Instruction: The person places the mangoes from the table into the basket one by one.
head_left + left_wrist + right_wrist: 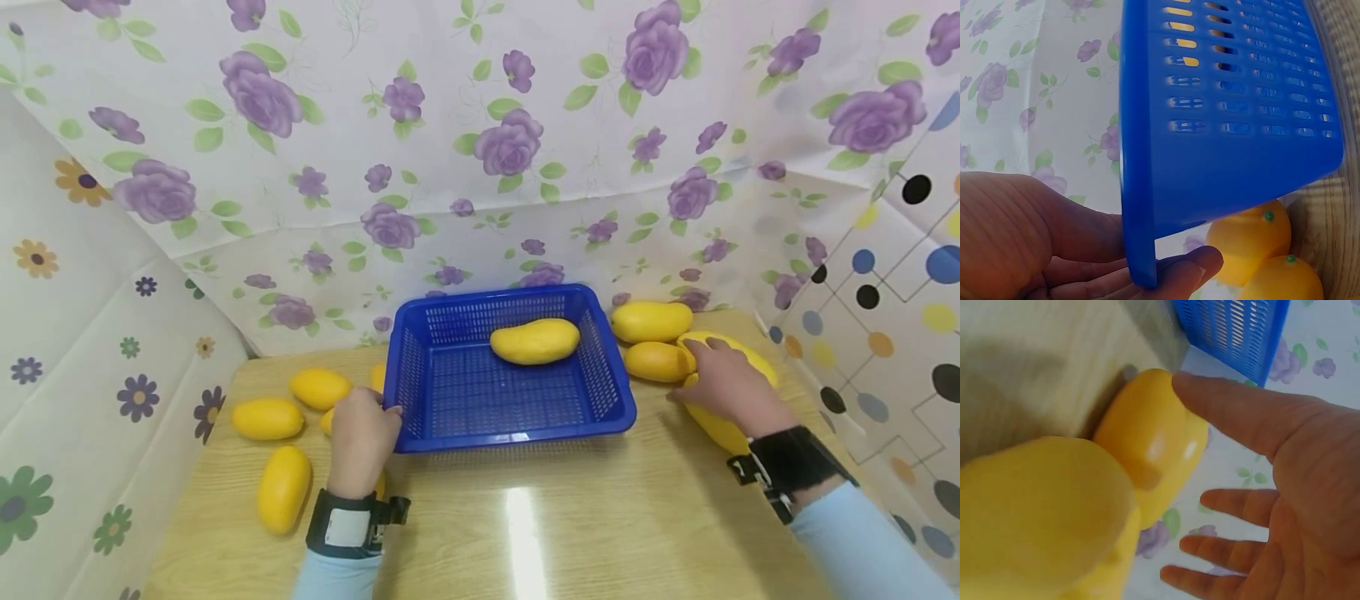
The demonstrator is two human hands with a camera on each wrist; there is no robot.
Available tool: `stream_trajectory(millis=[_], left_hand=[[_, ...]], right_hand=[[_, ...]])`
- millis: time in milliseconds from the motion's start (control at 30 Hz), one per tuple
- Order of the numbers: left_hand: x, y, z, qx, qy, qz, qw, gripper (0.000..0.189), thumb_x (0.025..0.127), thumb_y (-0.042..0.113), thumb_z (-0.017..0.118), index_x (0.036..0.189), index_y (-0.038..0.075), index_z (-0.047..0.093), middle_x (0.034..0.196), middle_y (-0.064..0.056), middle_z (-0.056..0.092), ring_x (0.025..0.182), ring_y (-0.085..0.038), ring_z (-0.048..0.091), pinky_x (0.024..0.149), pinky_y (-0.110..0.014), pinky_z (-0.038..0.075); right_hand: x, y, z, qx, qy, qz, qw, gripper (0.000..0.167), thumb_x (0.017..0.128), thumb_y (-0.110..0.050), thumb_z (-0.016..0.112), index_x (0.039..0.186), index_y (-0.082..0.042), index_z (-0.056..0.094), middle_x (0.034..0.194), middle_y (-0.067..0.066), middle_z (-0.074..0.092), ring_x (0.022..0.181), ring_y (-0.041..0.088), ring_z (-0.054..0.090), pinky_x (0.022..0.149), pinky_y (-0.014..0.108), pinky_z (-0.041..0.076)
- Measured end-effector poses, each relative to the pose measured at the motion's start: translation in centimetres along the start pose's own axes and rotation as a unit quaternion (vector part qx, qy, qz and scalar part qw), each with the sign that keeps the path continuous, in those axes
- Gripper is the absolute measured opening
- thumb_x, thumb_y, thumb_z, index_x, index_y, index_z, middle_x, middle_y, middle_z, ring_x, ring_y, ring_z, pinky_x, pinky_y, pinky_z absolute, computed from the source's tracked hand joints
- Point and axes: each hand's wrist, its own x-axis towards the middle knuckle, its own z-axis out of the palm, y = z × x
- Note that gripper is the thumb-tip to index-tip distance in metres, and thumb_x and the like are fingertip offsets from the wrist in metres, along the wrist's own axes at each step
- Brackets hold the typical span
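Blue basket (480,404) holds one mango (535,342), left hand (363,437) gripping the rim, right hand (726,385) with fingers apart.

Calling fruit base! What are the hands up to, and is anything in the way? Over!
Left hand gripping blue basket by its rim. Right hand spread at the mangoes on the right. One mango inside. Basket top unblocked.

Blue basket (1235,164) cut off by the top edge of both wrist views
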Motion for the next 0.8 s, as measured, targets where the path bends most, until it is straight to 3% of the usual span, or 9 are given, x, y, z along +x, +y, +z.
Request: stream_trajectory(millis=[300,533,800], left_hand=[[0.0,0.0,-0.1,-0.003,-0.009,-0.003,1.0000,0.023,0.087,0.019,0.065,0.091,-0.003,0.069,0.071,-0.012,0.063,0.052,-0.019,0.057,0.041,-0.022,0.042],[0.0,-0.1,0.0,-0.005,-0.011,-0.007,0.9999,0.022,0.087,0.019,0.065,0.091,-0.002,0.069,0.070,-0.012,0.062,0.052,-0.019,0.057,0.042,-0.023,0.041],[0.1,-0.1,0.0,-0.004,-0.011,-0.005,0.9999,0.022,0.087,0.019,0.065,0.088,-0.002,0.069,0.067,-0.012,0.062,0.050,-0.019,0.056,0.041,-0.023,0.041]], right_hand=[[-3.0,1.2,2.0,0.012,0.015,0.052,0.9985,0.119,0.066,-0.070,0.067,0.144,0.006,0.019,0.139,0.045,0.016,0.118,0.065,0.021,0.088,0.077,0.025],[-4.1,1.9,2.9,0.009,0.030,0.088,0.9956,0.124,0.067,-0.076,0.060,0.142,0.012,0.015,0.133,0.046,0.017,0.112,0.069,0.021,0.071,0.079,0.031],[-4.3,2.6,3.8,0.018,-0.003,0.117,0.9930,0.130,0.062,-0.072,0.067,0.142,0.013,0.010,0.134,0.050,0.005,0.109,0.075,0.017,0.069,0.082,0.028]])
